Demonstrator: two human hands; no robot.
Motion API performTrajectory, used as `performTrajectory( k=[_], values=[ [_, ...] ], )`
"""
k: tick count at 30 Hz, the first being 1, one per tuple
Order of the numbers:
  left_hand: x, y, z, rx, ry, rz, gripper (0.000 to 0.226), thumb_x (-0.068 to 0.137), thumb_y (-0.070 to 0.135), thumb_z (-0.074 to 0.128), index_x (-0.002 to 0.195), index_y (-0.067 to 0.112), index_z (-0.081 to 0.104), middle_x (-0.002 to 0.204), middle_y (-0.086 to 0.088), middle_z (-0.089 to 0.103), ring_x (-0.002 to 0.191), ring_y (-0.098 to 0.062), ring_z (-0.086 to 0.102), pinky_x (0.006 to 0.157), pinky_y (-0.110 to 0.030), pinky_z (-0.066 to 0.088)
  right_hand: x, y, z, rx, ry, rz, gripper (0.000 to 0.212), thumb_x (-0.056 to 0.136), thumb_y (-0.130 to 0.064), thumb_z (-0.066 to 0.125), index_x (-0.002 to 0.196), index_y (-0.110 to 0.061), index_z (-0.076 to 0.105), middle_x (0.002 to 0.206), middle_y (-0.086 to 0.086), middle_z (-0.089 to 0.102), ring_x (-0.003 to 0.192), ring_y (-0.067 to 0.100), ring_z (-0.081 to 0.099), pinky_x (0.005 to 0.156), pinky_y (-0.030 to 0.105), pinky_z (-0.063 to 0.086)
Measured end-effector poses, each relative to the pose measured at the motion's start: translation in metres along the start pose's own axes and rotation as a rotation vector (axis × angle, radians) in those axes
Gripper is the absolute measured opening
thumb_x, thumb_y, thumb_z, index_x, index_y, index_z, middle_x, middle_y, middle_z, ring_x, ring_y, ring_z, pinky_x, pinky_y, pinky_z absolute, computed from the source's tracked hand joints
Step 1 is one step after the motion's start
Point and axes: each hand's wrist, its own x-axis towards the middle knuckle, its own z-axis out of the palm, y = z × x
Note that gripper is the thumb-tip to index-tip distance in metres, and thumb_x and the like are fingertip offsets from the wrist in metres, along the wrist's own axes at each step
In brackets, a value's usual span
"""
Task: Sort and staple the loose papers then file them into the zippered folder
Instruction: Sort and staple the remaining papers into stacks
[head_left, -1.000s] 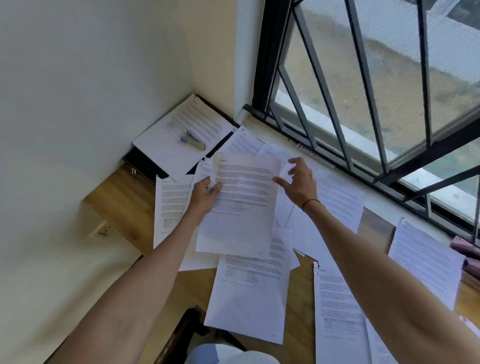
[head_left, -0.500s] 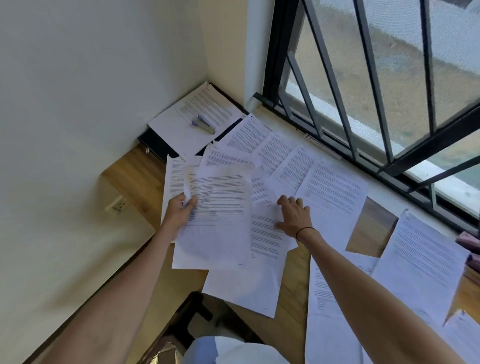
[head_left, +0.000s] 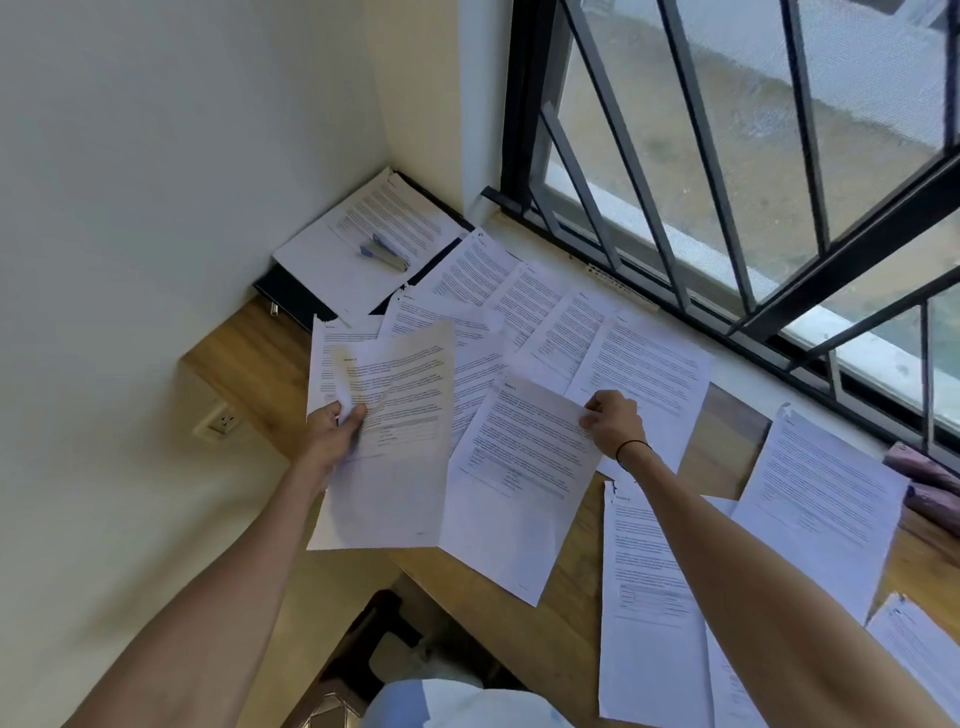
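one sheet (head_left: 395, 441) in each hands' grip

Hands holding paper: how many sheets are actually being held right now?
2. The left hand grips one sheet lifted over the desk's left end; the right hand pinches the top corner of another sheet beside it. More sheets could be hidden behind the left one.

Count, approx: 2 hands, each w/ 1 printed sheet: left hand (head_left: 332, 434) sheet (head_left: 395, 441), right hand (head_left: 613, 421) sheet (head_left: 519, 478). Loose sheets spread on bench (head_left: 244, 358): ~10 visible, overlap makes exact no. unclear. 1 stapler (head_left: 384, 253), on 1 sheet (head_left: 337, 260) atop 1 dark folder (head_left: 291, 299). 1 wall socket (head_left: 221, 421). 1 wrist band (head_left: 631, 447). 1 purple item (head_left: 924, 478) at right edge, can't ID.
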Motion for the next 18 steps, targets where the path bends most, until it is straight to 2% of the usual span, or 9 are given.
performTrajectory(
  k=[2,5,8,9,12,15,17,18],
  values=[
    [-0.003,0.007,0.008,0.004,-0.021,0.015,0.037,0.099,0.031,0.067,0.130,0.010,0.067,0.123,-0.002,0.072,0.112,-0.022,0.068,0.101,-0.041,0.056,0.000,0.002,0.000,0.005,0.000,0.005,0.014,0.086,-0.007,0.056,0.078,-0.015,0.064,0.086,0.007,0.069,0.079,0.029,0.067,0.075,0.048,0.061],
    [-0.003,0.012,0.017,0.015,-0.053,0.032,0.038,0.100,0.031,0.065,0.134,0.012,0.064,0.124,0.001,0.070,0.112,-0.019,0.067,0.088,-0.027,0.055,0.001,0.003,-0.001,0.030,0.004,0.008,0.014,0.086,-0.008,0.056,0.078,-0.016,0.064,0.086,0.007,0.069,0.079,0.029,0.068,0.074,0.047,0.061],
    [0.000,0.015,0.026,0.046,-0.099,0.041,0.038,0.101,0.032,0.065,0.134,0.014,0.064,0.123,0.003,0.070,0.111,-0.016,0.066,0.092,-0.028,0.054,0.004,0.001,-0.004,0.073,0.002,-0.009,0.015,0.088,-0.009,0.059,0.076,-0.017,0.064,0.088,0.007,0.069,0.081,0.029,0.068,0.073,0.045,0.059],
    [0.001,0.016,0.030,0.068,-0.123,0.041,0.033,0.100,0.031,0.066,0.128,0.014,0.067,0.117,0.006,0.072,0.107,-0.013,0.067,0.093,-0.029,0.054,0.004,-0.001,-0.005,0.095,-0.015,-0.034,0.014,0.088,-0.008,0.060,0.077,-0.016,0.064,0.088,0.008,0.070,0.083,0.029,0.068,0.073,0.044,0.058],
    [0.000,0.021,0.048,0.140,-0.197,0.080,0.015,0.101,0.024,0.065,0.110,0.014,0.072,0.089,0.020,0.075,0.086,0.002,0.069,0.081,-0.021,0.055,0.004,-0.013,-0.009,0.187,-0.091,-0.097,0.010,0.089,-0.005,0.063,0.081,-0.009,0.067,0.090,0.009,0.071,0.084,0.026,0.069,0.073,0.042,0.058],
    [0.001,0.028,0.067,0.171,-0.224,0.139,0.023,0.099,0.022,0.069,0.118,0.009,0.071,0.094,0.021,0.071,0.082,0.009,0.067,0.086,-0.023,0.057,0.005,-0.029,-0.010,0.280,-0.103,-0.111,0.009,0.087,-0.001,0.062,0.081,-0.005,0.068,0.082,0.008,0.071,0.074,0.021,0.066,0.063,0.033,0.053],
    [0.001,0.036,0.077,0.153,-0.218,0.144,0.034,0.091,0.030,0.079,0.118,0.015,0.065,0.100,0.013,0.069,0.090,0.003,0.066,0.088,-0.023,0.054,0.007,-0.038,-0.010,0.339,-0.110,-0.113,0.018,0.085,0.007,0.060,0.074,-0.006,0.065,0.070,0.005,0.064,0.065,0.020,0.058,0.060,0.033,0.047],
    [0.003,0.038,0.080,0.135,-0.213,0.134,0.045,0.085,0.035,0.085,0.119,0.012,0.066,0.106,0.007,0.071,0.097,-0.005,0.068,0.090,-0.027,0.056,0.007,-0.044,-0.010,0.369,-0.123,-0.114,0.021,0.085,0.010,0.059,0.072,-0.006,0.065,0.066,0.004,0.061,0.063,0.019,0.055,0.060,0.033,0.046]
  ],
)
